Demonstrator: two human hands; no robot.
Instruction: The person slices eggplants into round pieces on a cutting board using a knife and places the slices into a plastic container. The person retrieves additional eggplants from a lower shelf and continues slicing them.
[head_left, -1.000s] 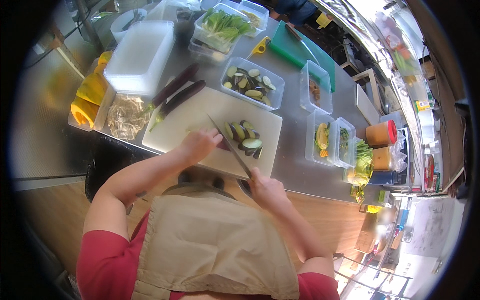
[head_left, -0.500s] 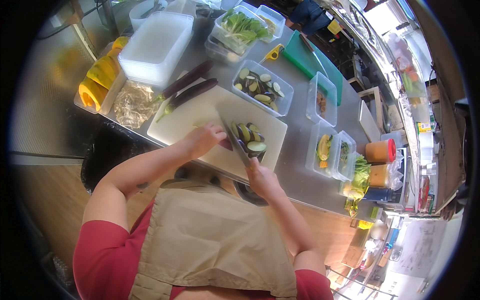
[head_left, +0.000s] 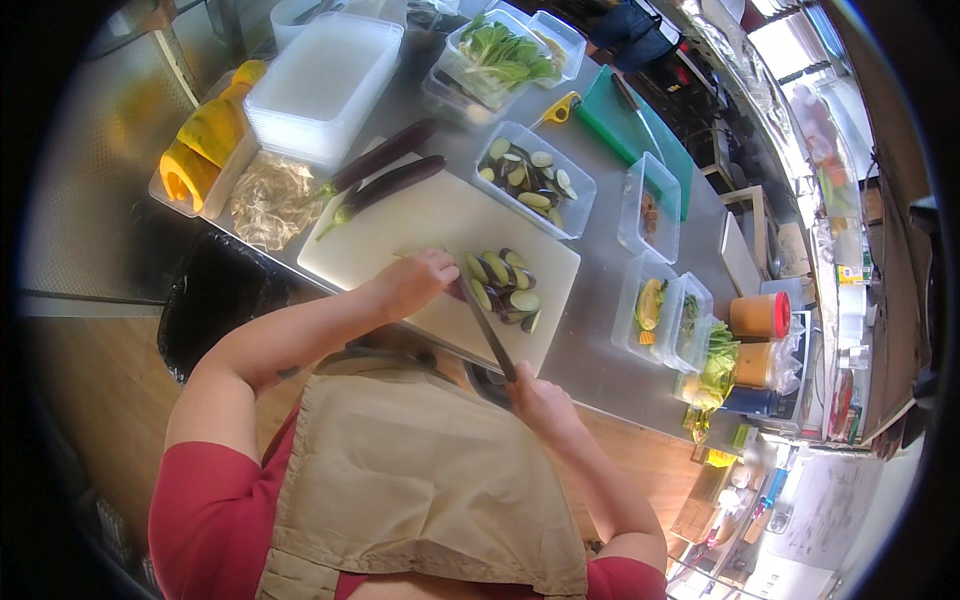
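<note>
My left hand (head_left: 412, 282) is closed over an eggplant (head_left: 456, 291) on the white cutting board (head_left: 385, 240); the fingers hide most of it. In my right hand (head_left: 545, 405) is the handle of a kitchen knife (head_left: 490, 332), its blade slanting across the board with the tip beside the left fingers. Cut eggplant slices (head_left: 508, 272), dark-skinned with pale flesh, lie in a cluster to the right of the blade. Two whole eggplants (head_left: 393, 188) rest along the board's far left edge. Beyond the board, a clear tub (head_left: 583, 215) holds more eggplant slices.
Stacked clear containers (head_left: 320, 95) and yellow-orange pumpkin pieces (head_left: 205, 140) stand at the far left, near crumpled plastic wrap (head_left: 272, 200). Yellow-handled scissors (head_left: 560, 106) lie near a green cutting board (head_left: 605, 115) with another knife. Food tubs (head_left: 645, 305) line the right side.
My right hand has drawn the knife down and to the right, away from the cut slices, and the blade now lies lower. My left hand stays at the eggplant. The view has shifted slightly.
</note>
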